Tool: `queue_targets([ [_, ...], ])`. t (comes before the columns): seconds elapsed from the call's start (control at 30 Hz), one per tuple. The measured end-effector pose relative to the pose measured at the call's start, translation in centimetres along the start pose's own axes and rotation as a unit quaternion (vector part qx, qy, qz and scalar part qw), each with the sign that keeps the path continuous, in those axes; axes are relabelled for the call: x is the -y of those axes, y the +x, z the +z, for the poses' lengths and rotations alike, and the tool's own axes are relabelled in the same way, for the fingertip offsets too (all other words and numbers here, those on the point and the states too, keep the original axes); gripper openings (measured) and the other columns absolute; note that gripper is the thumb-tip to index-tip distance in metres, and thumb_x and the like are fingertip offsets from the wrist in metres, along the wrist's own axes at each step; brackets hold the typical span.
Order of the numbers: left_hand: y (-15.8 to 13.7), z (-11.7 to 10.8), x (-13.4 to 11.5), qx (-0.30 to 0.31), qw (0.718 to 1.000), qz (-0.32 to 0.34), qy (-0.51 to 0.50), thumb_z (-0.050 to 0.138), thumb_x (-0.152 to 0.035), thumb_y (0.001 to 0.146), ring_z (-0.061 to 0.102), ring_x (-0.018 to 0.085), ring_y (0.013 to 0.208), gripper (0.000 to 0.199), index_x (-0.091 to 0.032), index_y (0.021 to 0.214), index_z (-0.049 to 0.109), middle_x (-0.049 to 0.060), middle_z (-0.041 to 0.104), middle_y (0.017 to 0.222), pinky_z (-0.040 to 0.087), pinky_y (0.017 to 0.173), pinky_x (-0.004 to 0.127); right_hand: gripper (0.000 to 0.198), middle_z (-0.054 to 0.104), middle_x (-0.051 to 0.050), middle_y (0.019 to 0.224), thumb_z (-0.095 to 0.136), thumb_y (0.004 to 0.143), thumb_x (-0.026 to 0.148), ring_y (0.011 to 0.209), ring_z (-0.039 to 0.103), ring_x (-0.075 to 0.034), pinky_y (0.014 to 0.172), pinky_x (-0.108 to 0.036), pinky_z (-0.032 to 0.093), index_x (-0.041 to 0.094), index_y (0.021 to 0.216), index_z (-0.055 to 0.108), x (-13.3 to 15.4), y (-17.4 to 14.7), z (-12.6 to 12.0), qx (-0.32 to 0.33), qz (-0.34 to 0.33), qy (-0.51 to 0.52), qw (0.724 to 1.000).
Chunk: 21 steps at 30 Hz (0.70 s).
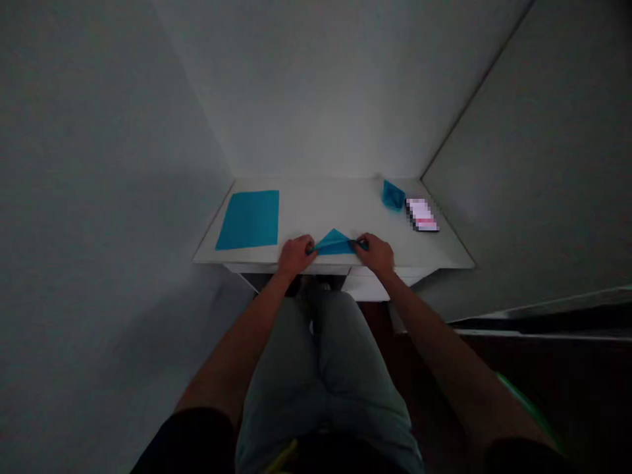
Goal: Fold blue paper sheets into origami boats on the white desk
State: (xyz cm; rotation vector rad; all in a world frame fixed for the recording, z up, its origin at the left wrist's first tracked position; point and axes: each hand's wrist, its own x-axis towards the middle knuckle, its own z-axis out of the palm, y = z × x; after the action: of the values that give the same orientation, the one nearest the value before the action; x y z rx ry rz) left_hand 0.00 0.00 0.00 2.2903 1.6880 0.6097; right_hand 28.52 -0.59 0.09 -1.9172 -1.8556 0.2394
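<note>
A blue paper folded into a triangle lies near the front edge of a small white table. My left hand pinches its left corner. My right hand pinches its right corner. Both hands rest on the tabletop with the paper stretched between them.
A flat blue square sheet lies at the table's left. A small folded blue paper piece sits at the back right, next to a phone with a lit screen. Walls close in on the left, back and right. My knees are below the table's edge.
</note>
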Motion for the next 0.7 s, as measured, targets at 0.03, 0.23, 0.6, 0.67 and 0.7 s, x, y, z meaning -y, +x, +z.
queue_targets([
  [0.03, 0.0, -0.1, -0.2, 0.004, 1.0, 0.001, 0.006, 0.077, -0.03, 0.098, 0.07, 0.023, 0.09, 0.011, -0.022, 0.101, 0.071, 0.004, 0.078, 0.095, 0.041, 0.079, 0.035, 0.036, 0.083, -0.007, 0.108, 0.064, 0.104, 0.058, 0.095, 0.075, -0.029, 0.079, -0.037, 0.044, 0.024, 0.11, 0.077, 0.3, 0.0, 0.1, -0.006, -0.005, -0.005, 1.0],
  [0.23, 0.0, -0.3, -0.7, 0.0, 0.999, 0.019, 0.029, 0.068, -0.042, 0.106, 0.068, 0.025, 0.088, 0.027, -0.022, 0.089, 0.068, 0.005, 0.073, 0.085, 0.039, 0.08, 0.037, 0.029, 0.08, -0.01, 0.112, 0.063, 0.103, 0.05, 0.095, 0.073, -0.028, 0.083, -0.038, 0.049, 0.023, 0.106, 0.073, 1.5, -0.5, 1.2, -0.026, -0.088, 0.048, 0.995],
  [0.6, 0.0, -0.6, -0.9, -0.001, 1.0, 0.021, 0.02, 0.069, -0.036, 0.105, 0.066, 0.025, 0.086, 0.021, -0.022, 0.089, 0.07, 0.005, 0.072, 0.084, 0.038, 0.08, 0.038, 0.06, 0.079, -0.009, 0.103, 0.076, 0.084, 0.069, 0.082, 0.072, -0.027, 0.078, -0.04, 0.058, 0.022, 0.121, 0.066, 1.9, 1.8, 2.4, -0.047, 0.065, 0.267, 0.96],
  [0.67, -0.1, -0.6, -1.0, -0.003, 0.999, 0.029, 0.022, 0.069, -0.037, 0.105, 0.066, 0.025, 0.088, 0.023, -0.022, 0.089, 0.071, 0.005, 0.072, 0.085, 0.04, 0.081, 0.038, 0.055, 0.08, -0.01, 0.097, 0.073, 0.087, 0.073, 0.089, 0.075, -0.032, 0.083, -0.043, 0.058, 0.023, 0.11, 0.071, 3.0, 1.7, 2.6, -0.012, 0.069, 0.188, 0.98],
  [0.7, -0.1, -0.6, -1.1, -0.002, 0.999, 0.032, 0.025, 0.069, -0.038, 0.106, 0.066, 0.025, 0.089, 0.023, -0.022, 0.089, 0.071, 0.006, 0.073, 0.085, 0.04, 0.082, 0.038, 0.052, 0.081, -0.011, 0.097, 0.07, 0.091, 0.072, 0.093, 0.076, -0.034, 0.087, -0.044, 0.057, 0.023, 0.106, 0.073, 3.6, 1.6, 2.8, 0.003, 0.063, 0.151, 0.986],
])
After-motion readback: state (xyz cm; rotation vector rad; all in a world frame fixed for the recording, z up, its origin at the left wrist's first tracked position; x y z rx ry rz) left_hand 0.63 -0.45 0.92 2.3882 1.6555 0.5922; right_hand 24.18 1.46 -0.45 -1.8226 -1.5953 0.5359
